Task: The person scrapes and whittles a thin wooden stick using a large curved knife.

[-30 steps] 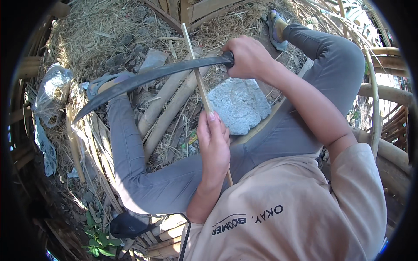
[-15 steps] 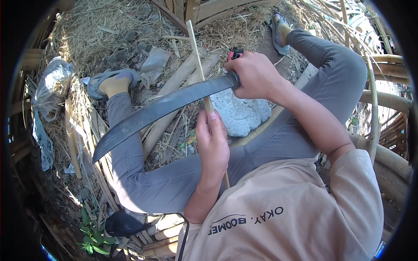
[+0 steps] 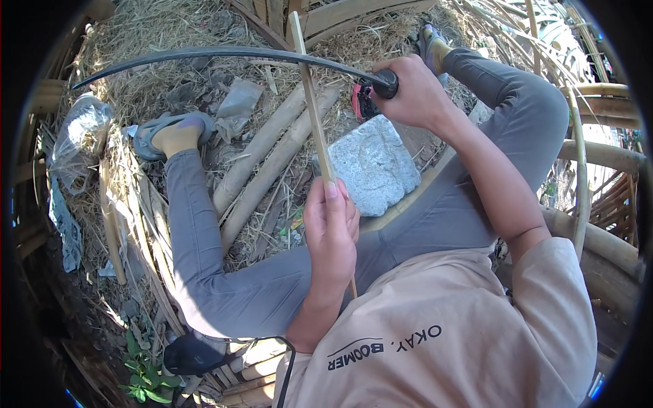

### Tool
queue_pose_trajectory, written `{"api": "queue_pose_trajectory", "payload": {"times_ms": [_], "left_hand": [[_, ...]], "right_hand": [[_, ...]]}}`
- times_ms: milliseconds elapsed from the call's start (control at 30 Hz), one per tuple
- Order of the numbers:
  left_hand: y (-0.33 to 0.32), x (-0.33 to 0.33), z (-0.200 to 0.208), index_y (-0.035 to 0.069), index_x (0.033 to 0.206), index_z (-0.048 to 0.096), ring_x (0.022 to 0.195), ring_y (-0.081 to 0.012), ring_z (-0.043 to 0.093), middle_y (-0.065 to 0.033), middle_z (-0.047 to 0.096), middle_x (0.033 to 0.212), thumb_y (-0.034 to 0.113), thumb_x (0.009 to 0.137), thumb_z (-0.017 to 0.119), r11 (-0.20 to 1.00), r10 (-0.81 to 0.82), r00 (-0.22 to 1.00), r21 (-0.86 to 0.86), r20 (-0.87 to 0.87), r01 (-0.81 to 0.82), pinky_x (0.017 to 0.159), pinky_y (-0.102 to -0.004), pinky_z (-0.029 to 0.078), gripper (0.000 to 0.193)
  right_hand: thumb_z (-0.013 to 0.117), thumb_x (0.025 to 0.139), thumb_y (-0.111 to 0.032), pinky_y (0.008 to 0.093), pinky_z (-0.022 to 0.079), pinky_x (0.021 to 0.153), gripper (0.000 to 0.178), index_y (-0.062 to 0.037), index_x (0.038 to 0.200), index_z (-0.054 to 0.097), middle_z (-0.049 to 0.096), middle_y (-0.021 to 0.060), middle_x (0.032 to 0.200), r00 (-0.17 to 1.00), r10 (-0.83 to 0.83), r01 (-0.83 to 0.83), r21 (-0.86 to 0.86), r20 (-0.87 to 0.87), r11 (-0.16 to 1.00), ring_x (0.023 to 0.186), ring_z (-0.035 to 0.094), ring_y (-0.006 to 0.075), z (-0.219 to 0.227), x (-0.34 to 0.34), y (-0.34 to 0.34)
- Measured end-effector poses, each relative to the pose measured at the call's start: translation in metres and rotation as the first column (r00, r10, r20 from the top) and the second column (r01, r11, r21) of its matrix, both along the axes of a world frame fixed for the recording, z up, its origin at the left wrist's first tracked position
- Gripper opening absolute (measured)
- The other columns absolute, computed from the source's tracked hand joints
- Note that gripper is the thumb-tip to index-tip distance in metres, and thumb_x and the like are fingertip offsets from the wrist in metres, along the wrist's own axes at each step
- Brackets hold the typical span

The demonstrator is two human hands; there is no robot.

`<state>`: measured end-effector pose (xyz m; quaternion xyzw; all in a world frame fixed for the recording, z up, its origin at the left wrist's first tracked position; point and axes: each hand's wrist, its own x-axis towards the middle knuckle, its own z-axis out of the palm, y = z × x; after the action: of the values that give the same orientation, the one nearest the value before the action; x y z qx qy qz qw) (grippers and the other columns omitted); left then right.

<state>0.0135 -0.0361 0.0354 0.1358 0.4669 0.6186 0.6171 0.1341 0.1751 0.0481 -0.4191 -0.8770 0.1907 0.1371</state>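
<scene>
In my left hand (image 3: 331,221) is a thin bamboo strip (image 3: 315,119), gripped between thumb and fingers. Its long upper part points away from me, and its lower end comes out below the hand near my shirt. My right hand (image 3: 416,93) is wrapped round the dark handle of a machete (image 3: 197,56). The long curved blade reaches left, turned nearly edge-on, and crosses the strip near its far end. Whether blade and strip touch there, I cannot tell. Beyond my left hand lies a rough grey stone block (image 3: 374,166).
Two bamboo poles (image 3: 262,149) lie on the straw-strewn ground left of the stone. A red and black object (image 3: 364,102) sits partly behind my right hand. Clear plastic bags (image 3: 78,136) lie at the left, a dark cap-like object (image 3: 196,352) at lower left. Bamboo rails (image 3: 605,156) line the right side.
My right hand has moved the machete away from me, up along the strip toward its far end, and the blade has turned from flat to nearly edge-on. My left hand stays almost in place.
</scene>
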Motion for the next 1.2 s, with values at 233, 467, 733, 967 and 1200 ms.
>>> {"api": "queue_pose_trajectory", "payload": {"times_ms": [233,467,733,967,1200], "left_hand": [[0.004,-0.005,-0.012,0.012,0.095,0.048,0.045,-0.0003,0.022,0.0070,0.033,0.061,0.036,0.109,0.037,0.998,0.019,0.981,-0.069,0.195,-0.005,0.038,-0.0184,0.017,0.030],[0.003,0.001,-0.010,0.012,0.096,0.048,0.045,0.0000,0.021,0.0074,0.032,0.061,0.033,0.109,0.038,0.996,-0.015,0.989,-0.084,0.149,0.028,0.038,-0.0180,0.017,0.026],[0.003,-0.004,-0.007,0.010,0.101,0.051,0.045,0.0000,0.022,0.0068,0.033,0.061,0.033,0.109,0.037,0.999,-0.039,0.975,0.015,0.219,0.036,0.038,-0.0178,0.017,0.029],[0.005,-0.007,-0.011,0.009,0.103,0.052,0.045,-0.0004,0.024,0.0062,0.036,0.063,0.032,0.108,0.040,0.997,0.024,0.973,-0.070,0.232,-0.008,0.038,-0.0173,0.018,0.027],[0.008,0.002,-0.014,0.011,0.102,0.051,0.045,0.0008,0.025,0.0076,0.035,0.065,0.029,0.104,0.050,0.988,0.042,0.994,-0.154,0.100,-0.026,0.039,-0.0178,0.017,0.018]], "right_hand": [[0.069,0.057,-0.015,0.0449,0.056,0.069,0.022,-0.0036,0.076,0.071,0.067,0.0175,0.067,0.959,0.229,-0.226,-0.034,0.165,0.973,0.068,0.067,0.0382,-0.004,-0.016,-0.031],[0.071,0.059,-0.017,0.0454,0.056,0.072,0.028,-0.0038,0.084,0.074,0.066,0.0180,0.069,0.979,0.119,-0.135,0.088,0.164,0.987,0.072,0.067,0.0386,-0.018,-0.010,-0.008],[0.066,0.067,-0.015,0.0460,0.056,0.073,0.022,0.0011,0.081,0.072,0.066,0.0233,0.070,0.997,-0.062,0.061,0.030,0.041,0.998,0.073,0.067,0.0407,-0.002,0.005,0.014],[0.065,0.066,-0.011,0.0458,0.051,0.064,0.017,-0.0010,0.079,0.070,0.062,0.0198,0.064,0.975,0.201,-0.192,-0.093,0.099,0.977,0.066,0.064,0.0395,-0.006,-0.013,-0.031],[0.069,0.057,-0.014,0.0445,0.057,0.069,0.024,-0.0028,0.078,0.072,0.068,0.0189,0.071,0.937,0.203,-0.196,-0.053,0.286,0.979,0.071,0.069,0.0384,-0.008,-0.021,-0.041]]}}
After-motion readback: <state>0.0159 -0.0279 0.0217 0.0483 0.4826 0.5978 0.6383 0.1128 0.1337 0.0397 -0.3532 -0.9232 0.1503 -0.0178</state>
